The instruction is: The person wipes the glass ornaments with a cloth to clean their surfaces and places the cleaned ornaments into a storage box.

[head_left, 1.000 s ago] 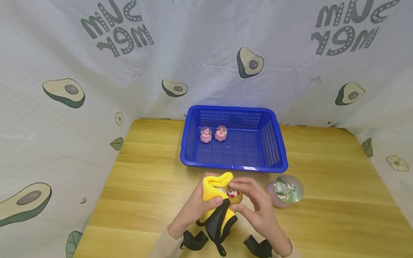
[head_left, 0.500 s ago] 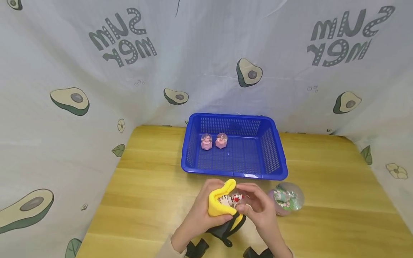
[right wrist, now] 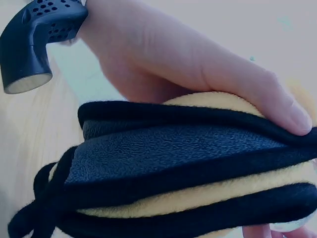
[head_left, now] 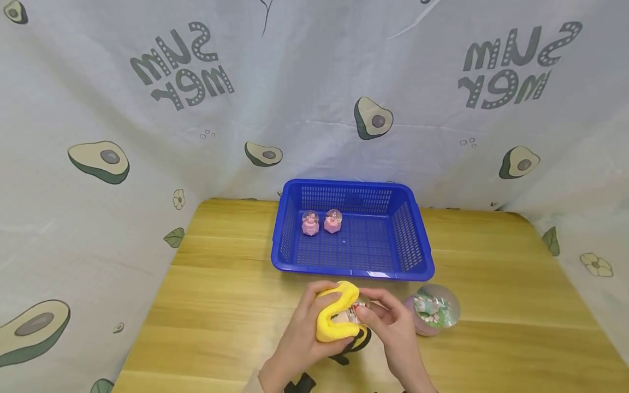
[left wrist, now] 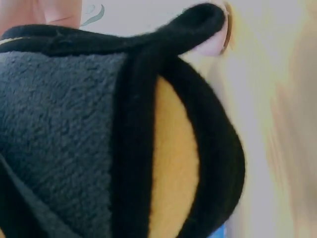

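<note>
A yellow cloth (head_left: 335,331) with a dark grey back and black edging lies folded in my left hand (head_left: 302,338), which grips it around a small snow globe (head_left: 352,313). The globe has a pale base and a red-and-white figure inside; the cloth and fingers hide much of it. With thumb and fingers, my right hand (head_left: 395,330) holds the globe's clear dome from the right. In the left wrist view, the cloth's grey side (left wrist: 64,114) and hanging loop (left wrist: 198,25) fill most of the picture. The right wrist view shows the cloth's black-edged folds (right wrist: 173,153) below my thumb.
Behind my hands stands a blue basket (head_left: 354,274) holding two small pink snow globes (head_left: 310,224). A larger snow globe with a lilac base (head_left: 434,308) lies on its side to the right, on the wooden table (head_left: 221,305). An avocado-print curtain (head_left: 314,98) hangs behind.
My left hand has turned the cloth and globe, wrapping the yellow side closer around the globe. The right fingers have stayed on the dome. The head view has tilted up slightly.
</note>
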The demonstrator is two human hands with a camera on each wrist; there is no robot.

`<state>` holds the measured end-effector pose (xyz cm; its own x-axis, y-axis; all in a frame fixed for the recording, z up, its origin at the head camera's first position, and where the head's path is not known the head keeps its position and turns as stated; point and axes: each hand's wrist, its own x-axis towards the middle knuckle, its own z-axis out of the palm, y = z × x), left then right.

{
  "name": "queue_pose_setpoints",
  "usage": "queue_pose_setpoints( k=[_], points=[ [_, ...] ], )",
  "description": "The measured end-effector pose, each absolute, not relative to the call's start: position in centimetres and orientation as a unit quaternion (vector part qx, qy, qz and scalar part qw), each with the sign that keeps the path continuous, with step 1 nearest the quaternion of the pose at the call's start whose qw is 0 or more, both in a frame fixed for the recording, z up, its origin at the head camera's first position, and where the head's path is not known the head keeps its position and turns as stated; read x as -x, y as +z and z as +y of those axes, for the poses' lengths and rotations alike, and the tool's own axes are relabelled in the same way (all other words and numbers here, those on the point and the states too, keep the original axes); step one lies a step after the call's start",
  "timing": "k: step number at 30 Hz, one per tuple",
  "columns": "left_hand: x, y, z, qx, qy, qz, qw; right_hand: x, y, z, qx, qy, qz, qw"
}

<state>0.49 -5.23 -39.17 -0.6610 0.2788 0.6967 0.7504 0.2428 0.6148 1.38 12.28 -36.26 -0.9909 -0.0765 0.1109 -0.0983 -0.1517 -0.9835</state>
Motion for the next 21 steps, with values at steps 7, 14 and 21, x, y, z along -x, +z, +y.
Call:
queue_pose_setpoints(
  k=[7,14,21],
  points=[
    [0.14,-38.92,-5.09,0.273,-0.629,-0.711,0.158,-1.23,-36.22,12.03,-0.093,0.739,-0.666,0.049],
    [0.19,-39.16,-5.46,0.218,-0.734,-0.643,0.024,-0.96,-36.95,12.50,-0.240,0.714,-0.650,0.099],
    [-0.71,-39.36,-5.58,0.167,-0.787,-0.591,-0.059,-1.06,-36.79,12.57,-0.290,0.693,-0.652,0.104]
  ],
)
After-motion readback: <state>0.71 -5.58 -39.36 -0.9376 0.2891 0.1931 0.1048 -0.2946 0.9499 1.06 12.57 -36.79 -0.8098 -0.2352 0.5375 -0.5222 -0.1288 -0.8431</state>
